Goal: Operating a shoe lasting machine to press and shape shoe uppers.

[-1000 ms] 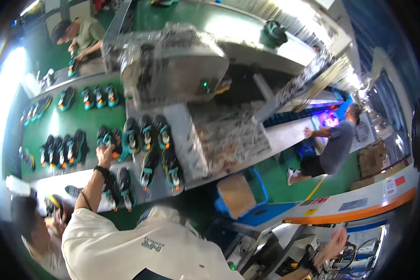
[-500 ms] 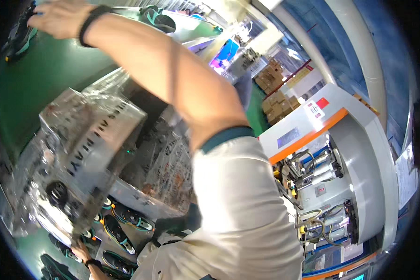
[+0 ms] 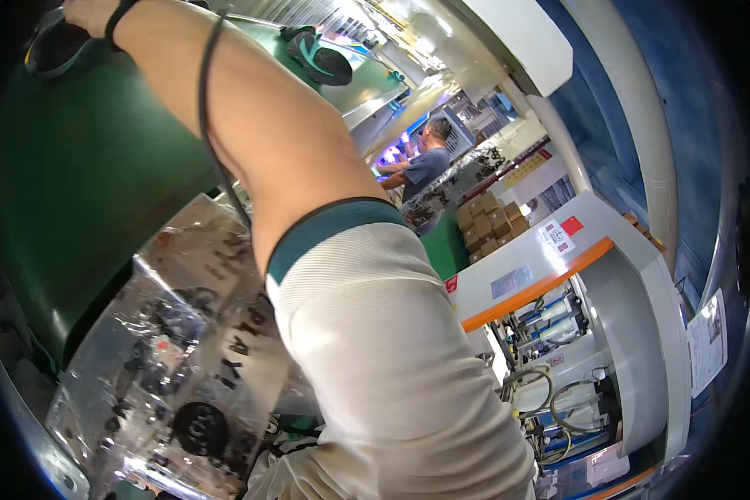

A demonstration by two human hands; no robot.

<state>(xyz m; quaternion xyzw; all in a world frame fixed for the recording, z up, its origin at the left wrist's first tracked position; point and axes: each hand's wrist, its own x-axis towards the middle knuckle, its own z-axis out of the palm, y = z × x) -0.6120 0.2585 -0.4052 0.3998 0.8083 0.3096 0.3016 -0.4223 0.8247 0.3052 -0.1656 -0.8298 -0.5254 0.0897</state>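
My right arm stretches up to the far left, with a dark band (image 3: pixel 121 17) at the wrist. At the picture's upper left edge my right hand (image 3: pixel 90 15) is closed on a black shoe (image 3: pixel 57 48) with teal and yellow trim, held at or just over a green belt surface (image 3: pixel 100 125). Part of the fingers is cut off by the rim. Another black and teal shoe (image 3: pixel 321 60) lies further along the green surface. My left hand is not visible. Clear plastic sheeting (image 3: pixel 175 333) with dark print covers the lower left.
A black cord (image 3: pixel 204 92) hangs across my forearm. To the right stands a white and orange machine (image 3: pixel 558 258) with hoses and cylinders. Further back are a person (image 3: pixel 427 162) at a lit station and stacked cardboard boxes (image 3: pixel 487 223). Large pale pipes (image 3: pixel 642 100) run along the right.
The view has shifted, bringing the person behind into sight. My right hand and its shoe sit higher at the rim. My left hand and the shoes beside it at the lower left have gone from view.
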